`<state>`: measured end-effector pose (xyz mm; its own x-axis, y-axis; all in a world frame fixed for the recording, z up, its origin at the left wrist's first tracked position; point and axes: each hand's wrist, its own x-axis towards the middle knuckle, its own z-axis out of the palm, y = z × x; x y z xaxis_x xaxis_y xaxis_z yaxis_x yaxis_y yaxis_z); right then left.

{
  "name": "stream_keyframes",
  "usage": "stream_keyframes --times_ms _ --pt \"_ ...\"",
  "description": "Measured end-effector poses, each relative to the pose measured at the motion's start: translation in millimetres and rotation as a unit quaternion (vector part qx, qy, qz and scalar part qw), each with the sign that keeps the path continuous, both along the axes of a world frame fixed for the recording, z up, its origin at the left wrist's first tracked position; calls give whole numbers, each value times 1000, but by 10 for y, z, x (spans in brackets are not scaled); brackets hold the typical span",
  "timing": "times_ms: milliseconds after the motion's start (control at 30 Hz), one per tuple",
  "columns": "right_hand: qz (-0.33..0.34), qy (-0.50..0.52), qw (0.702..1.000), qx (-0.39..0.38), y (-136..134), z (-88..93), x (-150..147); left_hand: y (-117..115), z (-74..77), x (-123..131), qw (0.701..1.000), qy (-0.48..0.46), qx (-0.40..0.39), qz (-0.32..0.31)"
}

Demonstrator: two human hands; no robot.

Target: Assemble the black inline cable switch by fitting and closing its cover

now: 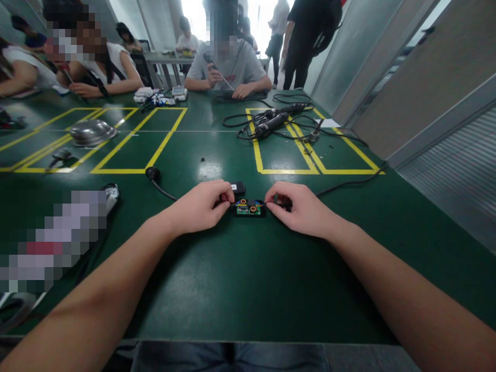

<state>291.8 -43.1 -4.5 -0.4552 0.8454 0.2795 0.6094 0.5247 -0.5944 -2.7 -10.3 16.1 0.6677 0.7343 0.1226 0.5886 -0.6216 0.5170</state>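
A small opened black device (249,207) with a green circuit board and two orange rings lies on the green table (240,279) in front of me. My left hand (201,206) is closed in a pinch at its left end. At the right end, my right hand (300,209) pinches the device or a cable there. A black cover piece (237,187) lies just behind the device, by my left fingers. A black cable (160,187) with a round plug runs in from the left.
Black electric screwdrivers with tangled cords (277,121) lie at the back right among yellow floor-tape boxes. A metal dome (92,132) sits at the left. People sit across the table; one holds a tool (217,72). A pixelated object (54,240) lies near left.
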Motion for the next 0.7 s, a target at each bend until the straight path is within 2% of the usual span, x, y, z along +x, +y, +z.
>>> stream_keyframes --times_ms 267,467,700 --pt "7 19 999 -45 87 -44 52 103 -6 -60 998 2 -59 -7" --pt "6 6 999 -34 89 -36 47 118 18 -48 998 42 30 -29" --pt "9 17 1000 -18 81 -53 31 106 13 -69 996 42 66 -35"
